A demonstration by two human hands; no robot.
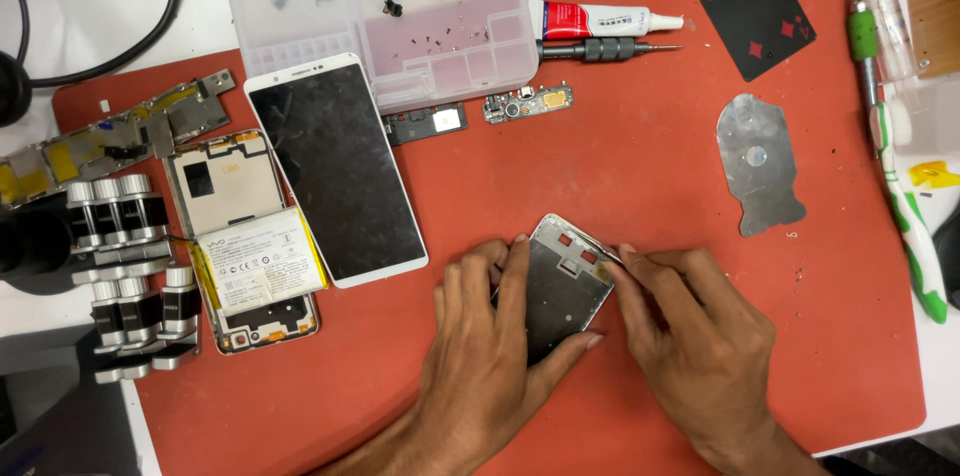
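Gripping the phone frame [560, 281] from its near-left side, the left hand [480, 356] has fingers curled over the left edge and the thumb tucked under the bottom corner. That frame lies tilted on the red mat [640, 166], low and centre, silver rim showing at the top. The right hand [700, 331] is closed in a pinch at the frame's upper right edge, fingertips touching it; whether a small tool sits in that pinch is too fine to tell.

Up and to the left, a white phone [335, 171] lies screen-up, just beside an opened phone back with its battery [262, 261] exposed. Further left, metal clamps [125, 226] sit at the mat's edge, partly on the tabletop [90, 16]. At the top, a clear parts box [400, 16] holds tiny screws and bits, with two small circuit boards [525, 104] just below it. A glue tube [600, 19] and a screwdriver [605, 49] lie side by side to the box's right. A black playing card [752, 6] rests at the top right, and a flat metal plate [760, 164] sits well apart from the hands, over on the right.
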